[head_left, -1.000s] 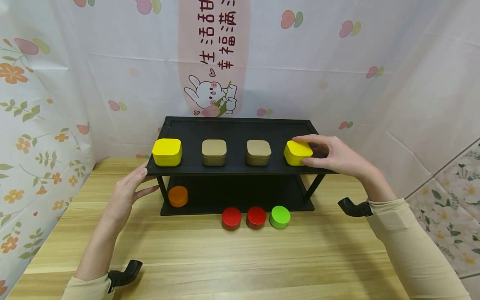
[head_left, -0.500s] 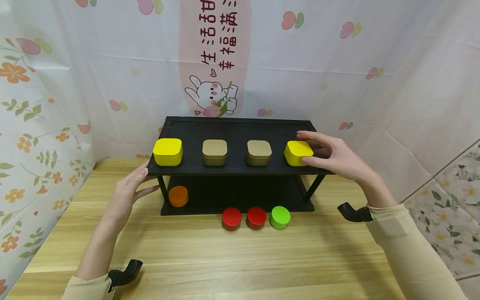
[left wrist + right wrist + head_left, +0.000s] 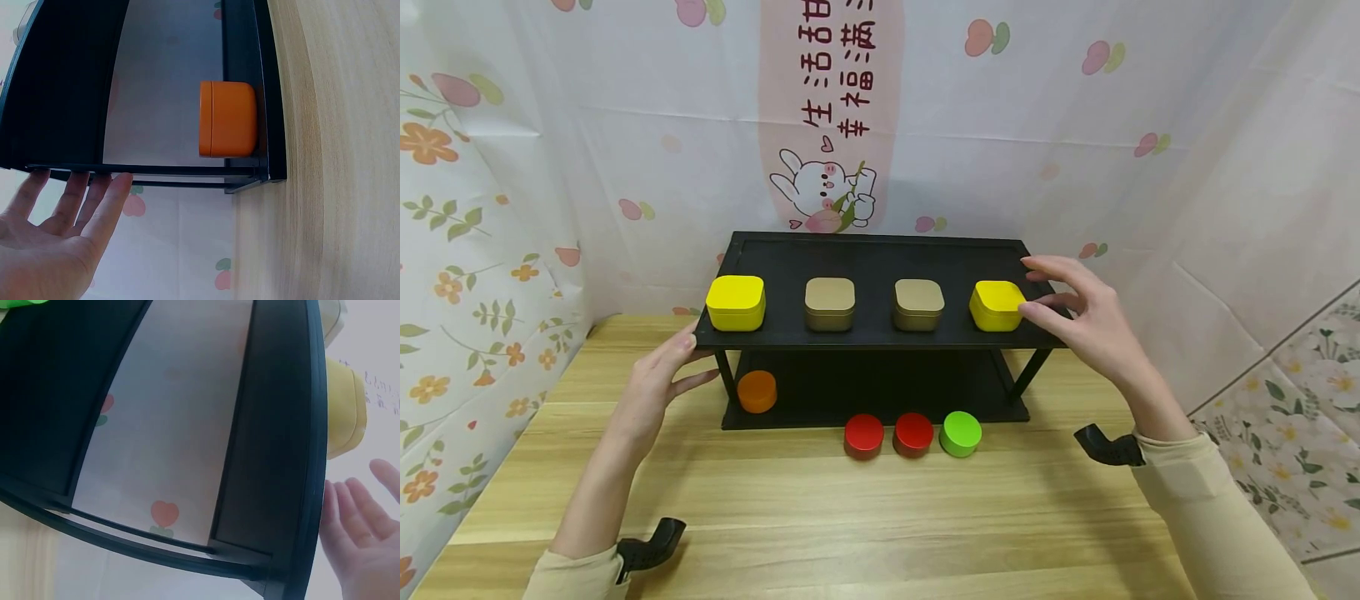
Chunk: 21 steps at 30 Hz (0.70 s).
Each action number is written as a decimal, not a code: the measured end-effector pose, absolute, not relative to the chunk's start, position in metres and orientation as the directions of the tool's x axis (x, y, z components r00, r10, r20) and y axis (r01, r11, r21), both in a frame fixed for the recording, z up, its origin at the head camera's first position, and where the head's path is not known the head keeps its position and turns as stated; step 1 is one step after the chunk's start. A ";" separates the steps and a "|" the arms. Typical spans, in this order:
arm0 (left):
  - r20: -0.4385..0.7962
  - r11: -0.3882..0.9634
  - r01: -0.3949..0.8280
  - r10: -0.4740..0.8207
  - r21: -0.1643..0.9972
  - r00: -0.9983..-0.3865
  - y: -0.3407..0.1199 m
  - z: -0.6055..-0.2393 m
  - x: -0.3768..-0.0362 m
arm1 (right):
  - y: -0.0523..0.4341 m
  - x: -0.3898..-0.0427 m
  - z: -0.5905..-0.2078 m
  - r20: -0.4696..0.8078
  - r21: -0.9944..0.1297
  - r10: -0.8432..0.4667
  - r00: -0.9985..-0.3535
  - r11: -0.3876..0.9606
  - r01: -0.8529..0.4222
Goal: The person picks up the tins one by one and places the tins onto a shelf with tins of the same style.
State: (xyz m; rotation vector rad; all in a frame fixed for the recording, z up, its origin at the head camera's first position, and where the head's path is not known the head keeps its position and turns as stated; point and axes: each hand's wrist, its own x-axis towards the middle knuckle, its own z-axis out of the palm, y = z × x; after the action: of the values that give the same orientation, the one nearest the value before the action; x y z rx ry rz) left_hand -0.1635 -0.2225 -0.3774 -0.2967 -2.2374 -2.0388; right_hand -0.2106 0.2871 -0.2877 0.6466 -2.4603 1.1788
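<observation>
A black two-tier shelf (image 3: 880, 337) carries a row of lidded boxes on top: a yellow box (image 3: 736, 303) at the left, two tan boxes (image 3: 830, 305) in the middle and another yellow box (image 3: 997, 306) at the right. My right hand (image 3: 1078, 321) is just right of that last box, fingers spread and holding nothing; the thumb tip is at the box's edge, and whether it touches I cannot tell. My left hand (image 3: 655, 387) touches the upper tier's left end, fingertips extended against it in the left wrist view. An orange box (image 3: 228, 119) stands on the lower tier.
Two red round-topped boxes (image 3: 863, 437) and a green one (image 3: 960, 433) stand on the wooden table (image 3: 880, 525) along the shelf's front. A patterned curtain (image 3: 662, 150) hangs close behind the shelf. Slanting posts (image 3: 1028, 372) join the two tiers.
My right hand has let go of the right-hand yellow box and drawn away to the right, its fingers parting. The box stays in place. My left hand has kept still at the shelf's end.
</observation>
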 end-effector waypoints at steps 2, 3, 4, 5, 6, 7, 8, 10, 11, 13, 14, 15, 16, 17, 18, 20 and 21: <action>0.205 0.082 0.211 0.078 0.974 -0.976 -0.223 -0.378 -0.163 | 0.287 -0.207 -0.289 0.534 -0.626 -0.235 -0.812 0.536 -0.566; 0.205 0.080 0.211 0.079 0.974 -0.976 -0.223 -0.378 -0.163 | 0.286 -0.206 -0.290 0.558 -0.618 -0.226 -0.799 0.530 -0.581; 0.205 0.081 0.212 0.079 0.974 -0.975 -0.223 -0.378 -0.163 | 0.286 -0.204 -0.291 0.579 -0.612 -0.218 -0.786 0.521 -0.596; 0.205 0.082 0.212 0.079 0.974 -0.975 -0.223 -0.378 -0.163 | 0.286 -0.203 -0.292 0.599 -0.604 -0.210 -0.773 0.514 -0.609; 0.205 0.084 0.212 0.078 0.974 -0.976 -0.223 -0.378 -0.163 | 0.285 -0.201 -0.293 0.617 -0.597 -0.204 -0.760 0.509 -0.620; 0.205 0.084 0.212 0.078 0.974 -0.976 -0.223 -0.377 -0.163 | 0.285 -0.199 -0.294 0.632 -0.590 -0.199 -0.749 0.504 -0.631; 0.205 0.085 0.211 0.078 0.974 -0.976 -0.223 -0.377 -0.163 | 0.284 -0.198 -0.294 0.646 -0.582 -0.195 -0.738 0.500 -0.642; 0.204 0.091 0.211 0.078 0.973 -0.976 -0.223 -0.377 -0.163 | 0.283 -0.194 -0.296 0.667 -0.572 -0.190 -0.720 0.490 -0.658; 0.202 0.091 0.209 0.078 0.974 -0.976 -0.223 -0.377 -0.163 | 0.282 -0.193 -0.296 0.674 -0.567 -0.189 -0.714 0.488 -0.664; 0.199 0.089 0.206 0.079 0.975 -0.977 -0.223 -0.377 -0.163 | 0.280 -0.189 -0.298 0.685 -0.564 -0.193 -0.702 0.470 -0.679; 0.197 0.089 0.204 0.078 0.975 -0.977 -0.223 -0.377 -0.163 | 0.279 -0.187 -0.299 0.690 -0.563 -0.199 -0.696 0.457 -0.689; 0.196 0.088 0.203 0.078 0.975 -0.977 -0.223 -0.377 -0.163 | 0.278 -0.185 -0.299 0.692 -0.562 -0.207 -0.691 0.447 -0.696; 0.195 0.087 0.201 0.078 0.976 -0.978 -0.223 -0.377 -0.163 | 0.277 -0.183 -0.300 0.693 -0.562 -0.217 -0.688 0.436 -0.703; 0.194 0.087 0.201 0.077 0.976 -0.978 -0.222 -0.377 -0.163 | 0.275 -0.181 -0.301 0.694 -0.560 -0.228 -0.683 0.425 -0.711; 0.194 0.087 0.200 0.077 0.976 -0.978 -0.222 -0.377 -0.163 | 0.274 -0.180 -0.302 0.691 -0.560 -0.240 -0.681 0.417 -0.716; 0.193 0.089 0.199 0.077 0.976 -0.978 -0.222 -0.377 -0.164 | 0.271 -0.176 -0.303 0.680 -0.558 -0.266 -0.683 0.418 -0.717; 0.192 0.089 0.198 0.077 0.976 -0.978 -0.222 -0.377 -0.164 | 0.270 -0.175 -0.304 0.674 -0.556 -0.277 -0.684 0.418 -0.718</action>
State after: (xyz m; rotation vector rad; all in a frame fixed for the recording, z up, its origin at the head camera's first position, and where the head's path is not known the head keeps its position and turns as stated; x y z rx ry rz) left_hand -0.1638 -0.2219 -0.3770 -0.2859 -2.2492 -2.0418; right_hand -0.1745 0.2699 -0.3042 0.8427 -2.1908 1.2032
